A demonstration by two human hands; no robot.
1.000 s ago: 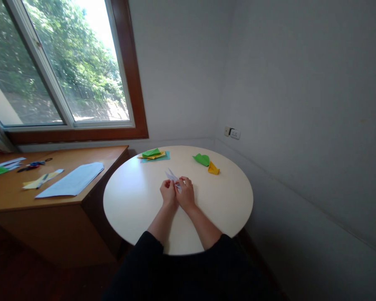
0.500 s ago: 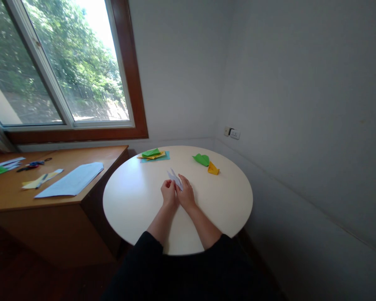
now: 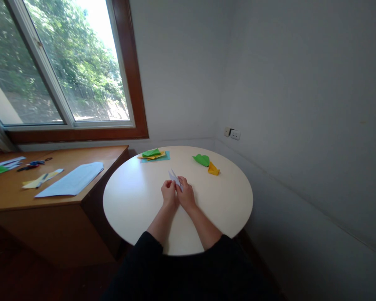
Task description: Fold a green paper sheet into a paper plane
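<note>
Both of my hands meet at the middle of a round white table [image 3: 131,205]. Between them is a small folded piece of white paper [image 3: 173,176], its pointed end sticking up and away from me. My left hand [image 3: 169,194] pinches the paper's near left part with curled fingers. My right hand [image 3: 185,194] grips it from the right, fingers over the fold. My forearms rest on the table, coming out of black sleeves.
A stack of green, yellow and teal paper sheets [image 3: 153,155] lies at the table's far edge. A green folded piece [image 3: 201,159] and a yellow one [image 3: 213,169] sit far right. A wooden desk [image 3: 6,196] on the left carries a pale blue sheet [image 3: 72,179], pens and scraps.
The white paper's point has shifted slightly as my fingers worked the fold; my right hand closed a little more over it. Both hands stay in the same spot.
</note>
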